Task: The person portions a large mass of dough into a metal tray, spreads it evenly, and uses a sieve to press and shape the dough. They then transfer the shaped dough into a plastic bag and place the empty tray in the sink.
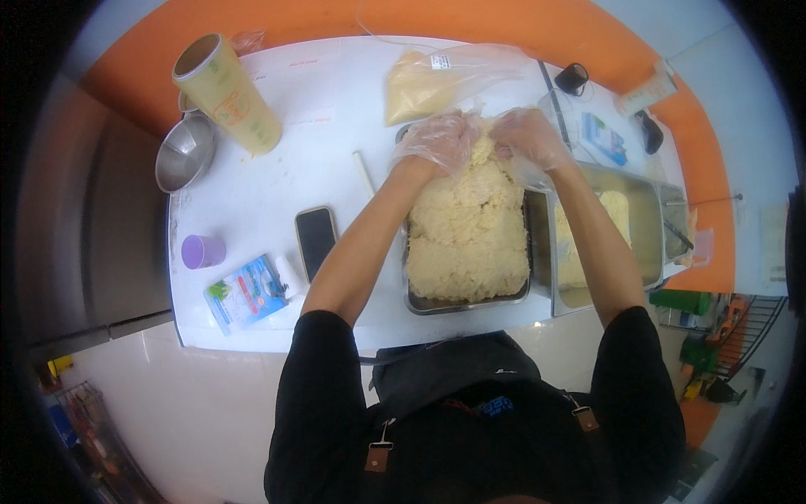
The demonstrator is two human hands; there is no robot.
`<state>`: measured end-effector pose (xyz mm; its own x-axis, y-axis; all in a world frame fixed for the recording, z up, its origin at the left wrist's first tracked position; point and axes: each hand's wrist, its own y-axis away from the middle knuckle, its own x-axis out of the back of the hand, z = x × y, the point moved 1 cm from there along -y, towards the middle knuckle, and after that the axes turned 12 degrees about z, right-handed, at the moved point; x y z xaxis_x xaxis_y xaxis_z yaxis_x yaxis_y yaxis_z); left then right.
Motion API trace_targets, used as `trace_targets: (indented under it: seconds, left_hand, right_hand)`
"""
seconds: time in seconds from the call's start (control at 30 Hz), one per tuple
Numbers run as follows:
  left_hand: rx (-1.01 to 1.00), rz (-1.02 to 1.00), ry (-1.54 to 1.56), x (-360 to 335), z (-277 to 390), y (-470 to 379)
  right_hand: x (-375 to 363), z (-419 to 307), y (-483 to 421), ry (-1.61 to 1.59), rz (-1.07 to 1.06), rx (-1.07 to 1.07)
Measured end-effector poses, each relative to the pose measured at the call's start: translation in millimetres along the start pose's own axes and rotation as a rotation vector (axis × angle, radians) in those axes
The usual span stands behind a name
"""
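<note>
A metal tray point(469, 307) lies before me, heaped with pale yellow, crumbly food point(466, 239) in roughly block-shaped portions. My left hand point(444, 142), in a clear plastic glove, is at the tray's far left part. Opposite it, my right hand point(529, 138) wears the same kind of glove. Both hands have curled fingers around a raised clump of the food between them; the fingertips are partly hidden. Just beyond my hands lies a clear plastic bag point(419, 88) with a pale yellow filling and a label.
Right of the tray stands a deep metal pan point(645, 220) holding more pale food. Leftward are a phone point(316, 242), a blue box point(245, 293), a purple cup point(203, 251), a metal bowl point(186, 154) and a large film roll point(233, 94). A dark cup point(572, 79) stands back right.
</note>
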<state>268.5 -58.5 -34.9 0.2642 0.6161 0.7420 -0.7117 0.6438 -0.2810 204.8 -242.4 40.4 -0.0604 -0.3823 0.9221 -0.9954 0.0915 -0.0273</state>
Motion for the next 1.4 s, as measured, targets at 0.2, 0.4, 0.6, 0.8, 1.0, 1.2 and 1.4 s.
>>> trace_targets:
  seconds: [0.2,0.4,0.6,0.8,1.0,1.2,1.4]
  left_hand:
    - [-0.066,-0.062,-0.055,4.6,4.1,-9.0]
    - [0.003,-0.119,-0.081,-5.5,12.9,-22.8]
    - [-0.206,-0.046,-0.28,-10.1,22.8,-17.6]
    - [-0.008,-0.186,-0.246,-0.9,41.6,-24.5]
    - [0.067,-0.174,-0.154,-9.8,39.3,-31.6]
    - [0.015,-0.103,-0.187,-24.3,19.0,-36.0]
    - [0.074,-0.087,-0.196,-24.8,31.7,-26.8]
  right_hand:
    - [-1.8,14.5,25.1,-0.285,0.113,-0.291]
    - [4.2,13.3,54.2,-0.604,0.153,-0.413]
    - [-7.9,14.4,83.4,-0.805,0.181,-0.294]
    - [-29.4,-3.2,129.4,-0.579,0.408,-0.289]
    - [-33.9,-8.8,150.8,-0.4,0.531,-0.153]
    - [-44.1,14.2,57.9,0.001,0.572,-0.027]
    - [-92.4,21.8,33.0,-0.196,0.601,-0.138]
